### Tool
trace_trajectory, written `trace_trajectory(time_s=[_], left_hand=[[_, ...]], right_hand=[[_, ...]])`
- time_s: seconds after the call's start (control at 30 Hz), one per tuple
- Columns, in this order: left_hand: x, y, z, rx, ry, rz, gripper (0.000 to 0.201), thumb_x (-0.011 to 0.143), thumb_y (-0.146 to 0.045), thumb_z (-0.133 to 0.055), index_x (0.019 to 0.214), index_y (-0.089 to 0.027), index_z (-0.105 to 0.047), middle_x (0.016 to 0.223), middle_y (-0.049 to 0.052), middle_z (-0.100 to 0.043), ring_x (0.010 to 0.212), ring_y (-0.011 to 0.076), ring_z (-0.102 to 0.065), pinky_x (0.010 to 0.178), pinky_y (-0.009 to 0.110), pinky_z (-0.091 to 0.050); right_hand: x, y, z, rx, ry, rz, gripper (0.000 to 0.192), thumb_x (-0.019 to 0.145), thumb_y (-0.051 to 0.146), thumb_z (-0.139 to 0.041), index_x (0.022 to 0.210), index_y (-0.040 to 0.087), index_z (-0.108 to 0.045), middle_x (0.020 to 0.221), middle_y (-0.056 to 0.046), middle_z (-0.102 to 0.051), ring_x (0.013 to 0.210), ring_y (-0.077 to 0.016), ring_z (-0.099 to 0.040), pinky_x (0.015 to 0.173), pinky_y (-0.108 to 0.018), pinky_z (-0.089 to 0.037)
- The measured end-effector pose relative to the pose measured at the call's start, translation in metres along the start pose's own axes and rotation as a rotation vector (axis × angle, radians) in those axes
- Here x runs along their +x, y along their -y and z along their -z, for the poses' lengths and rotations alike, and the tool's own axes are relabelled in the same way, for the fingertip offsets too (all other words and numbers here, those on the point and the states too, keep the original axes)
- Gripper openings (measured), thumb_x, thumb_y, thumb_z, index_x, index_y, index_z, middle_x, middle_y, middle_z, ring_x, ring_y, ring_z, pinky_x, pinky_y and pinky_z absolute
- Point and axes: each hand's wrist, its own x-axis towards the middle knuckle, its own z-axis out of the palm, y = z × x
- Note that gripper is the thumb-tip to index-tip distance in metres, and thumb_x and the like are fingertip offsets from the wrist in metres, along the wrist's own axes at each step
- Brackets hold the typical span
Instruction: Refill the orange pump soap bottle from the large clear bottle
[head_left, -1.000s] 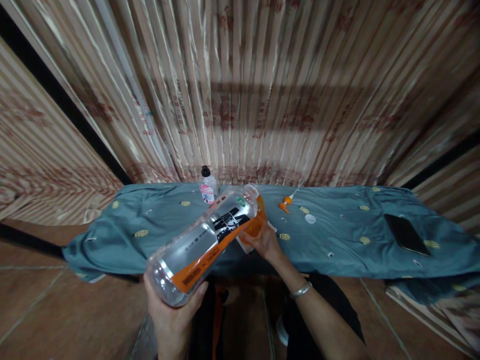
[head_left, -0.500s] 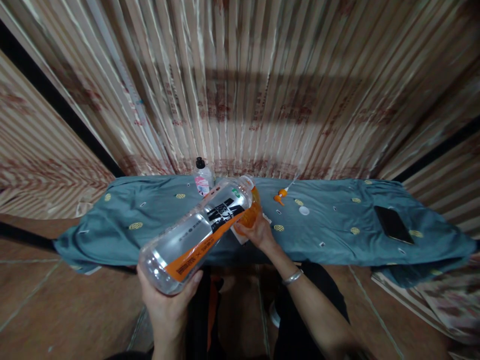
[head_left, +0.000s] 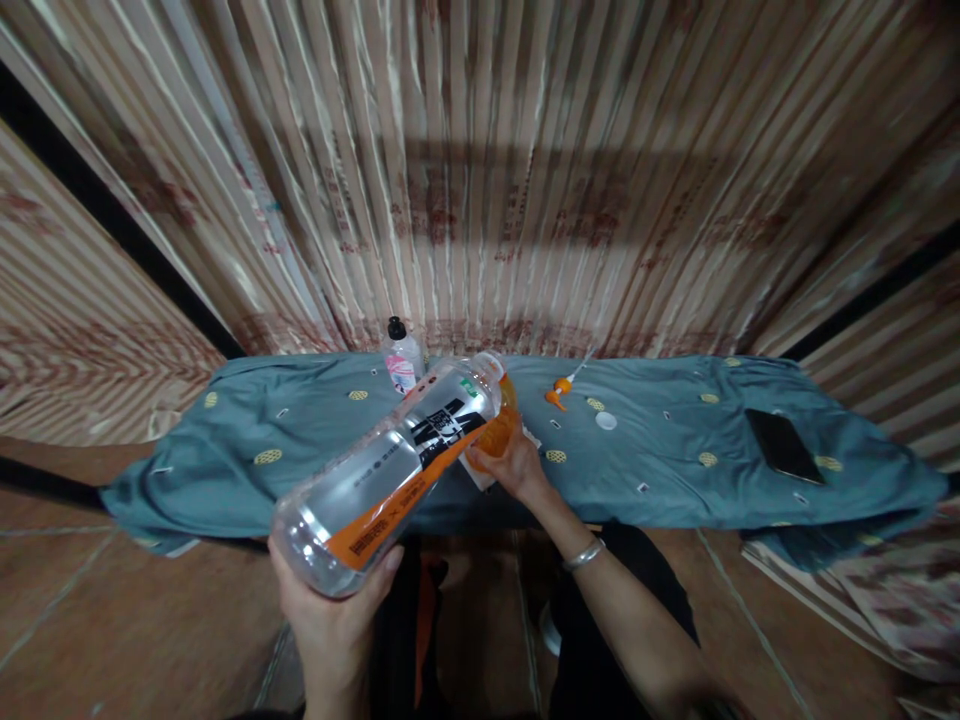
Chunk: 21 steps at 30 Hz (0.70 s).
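My left hand (head_left: 334, 620) grips the base of a large clear plastic bottle (head_left: 390, 470) with an orange and black label. The bottle is tilted, its open neck pointing down toward a smaller orange bottle (head_left: 499, 432). My right hand (head_left: 517, 468) holds that orange bottle upright at the near edge of the table. A silver bracelet (head_left: 583, 553) sits on my right wrist. The mouths of the two bottles meet; liquid flow is not visible.
The table carries a teal patterned cloth (head_left: 660, 460). On it lie an orange pump nozzle (head_left: 559, 393), a white cap (head_left: 605, 420), a small clear bottle with a black cap (head_left: 400, 358) and a dark phone (head_left: 784, 446). Striped curtains (head_left: 480, 180) hang behind.
The view has shifted slightly, so the table sits a little higher in the picture. Both hands and both bottles keep the same pose relative to each other.
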Motion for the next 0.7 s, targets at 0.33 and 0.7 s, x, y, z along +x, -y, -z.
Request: trace_trajectory(time_s=[0.33,0.7], left_hand=[[0.002,0.016,0.011,-0.009,0.002,0.1,0.111,0.041,-0.041,-0.105,0.139,-0.018,-0.059,0.128,0.015,-0.068,0.116,0.0379,-0.069,0.114,0.071,-0.045],[-0.002,0.005,0.006,-0.017,-0.01,0.122,0.111,0.041,-0.045,-0.104,0.139,-0.019,-0.058,0.128,0.015,-0.066,0.118,0.039,-0.068,0.112,0.068,-0.047]], right_hand=[[0.0,-0.001,0.001,0.018,0.014,-0.009,0.082,0.074,0.044,-0.084,0.145,0.018,-0.05,0.13,-0.018,-0.078,0.121,-0.0381,-0.076,0.105,-0.057,-0.062],[-0.001,-0.001,-0.001,0.025,-0.028,0.036,0.079,0.074,0.041,-0.086,0.142,0.02,-0.053,0.127,-0.015,-0.079,0.118,-0.0355,-0.077,0.102,-0.052,-0.064]])
